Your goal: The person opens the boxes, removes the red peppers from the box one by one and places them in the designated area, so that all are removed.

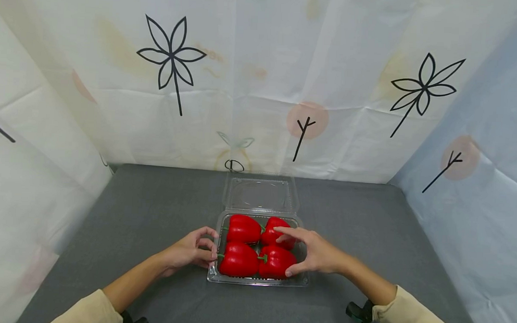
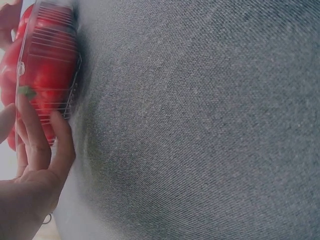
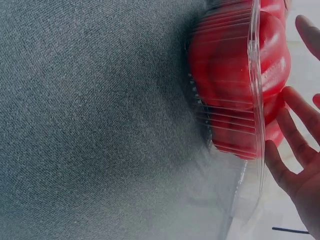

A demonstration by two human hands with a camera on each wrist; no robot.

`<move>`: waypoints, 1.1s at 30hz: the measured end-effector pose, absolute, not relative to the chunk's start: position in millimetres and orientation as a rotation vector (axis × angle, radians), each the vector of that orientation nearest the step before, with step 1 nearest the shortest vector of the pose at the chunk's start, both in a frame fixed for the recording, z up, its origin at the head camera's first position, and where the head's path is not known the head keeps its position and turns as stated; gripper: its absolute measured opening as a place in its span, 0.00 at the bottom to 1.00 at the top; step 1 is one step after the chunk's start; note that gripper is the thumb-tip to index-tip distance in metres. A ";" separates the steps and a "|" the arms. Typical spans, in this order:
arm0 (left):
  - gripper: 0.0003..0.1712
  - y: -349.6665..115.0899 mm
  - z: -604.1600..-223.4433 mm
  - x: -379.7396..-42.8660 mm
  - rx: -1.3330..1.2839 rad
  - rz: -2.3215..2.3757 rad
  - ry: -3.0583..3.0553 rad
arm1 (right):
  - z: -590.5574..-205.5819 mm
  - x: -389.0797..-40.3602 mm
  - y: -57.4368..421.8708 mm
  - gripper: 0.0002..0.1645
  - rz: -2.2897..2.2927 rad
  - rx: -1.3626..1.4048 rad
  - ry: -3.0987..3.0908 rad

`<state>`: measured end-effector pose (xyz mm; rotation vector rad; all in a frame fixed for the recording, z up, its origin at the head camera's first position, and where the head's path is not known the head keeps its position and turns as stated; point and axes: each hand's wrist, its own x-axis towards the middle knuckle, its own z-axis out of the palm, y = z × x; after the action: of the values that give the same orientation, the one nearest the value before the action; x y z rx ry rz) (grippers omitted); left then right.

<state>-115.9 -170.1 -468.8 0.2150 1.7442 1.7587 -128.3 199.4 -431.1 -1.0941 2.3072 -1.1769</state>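
Several red bell peppers with green stems, among them the front-left pepper (image 1: 238,260), lie in two rows in a clear plastic clamshell container (image 1: 257,281). My left hand (image 1: 194,248) is at the container's left side; its thumb and curved fingers hold the rim. From the left wrist view, fingers of the left hand (image 2: 37,150) lie against the ribbed outer wall. My right hand (image 1: 317,251) spreads over the right side, fingers above the back-right pepper (image 1: 270,232), thumb by the front-right pepper (image 1: 275,263). In the right wrist view, the right hand's fingers (image 3: 297,137) are parted beside the rim.
The container's transparent lid (image 1: 261,194) lies folded back behind it. A grey cloth (image 1: 166,201) covers the table. Patterned white curtains (image 1: 262,75) enclose the back and sides. Dark straps (image 1: 359,313) sit at the beige sleeves.
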 end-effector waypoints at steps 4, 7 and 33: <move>0.25 -169.7 -468.5 -115.8 0.223 1.760 1.736 | -433.3 -126.4 195.7 0.50 -1.124 -1.109 2.304; 0.25 -169.1 -468.7 -116.0 0.224 1.758 1.735 | -434.3 -125.9 193.7 0.50 -1.091 -1.127 2.321; 0.25 -170.4 -470.0 -117.1 0.201 1.756 1.735 | -424.9 -136.1 175.0 0.38 -0.837 -1.079 2.364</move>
<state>-117.1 -170.4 -470.0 0.2011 1.7352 1.7560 -136.1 175.0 -424.9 -1.0789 2.3635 -0.8374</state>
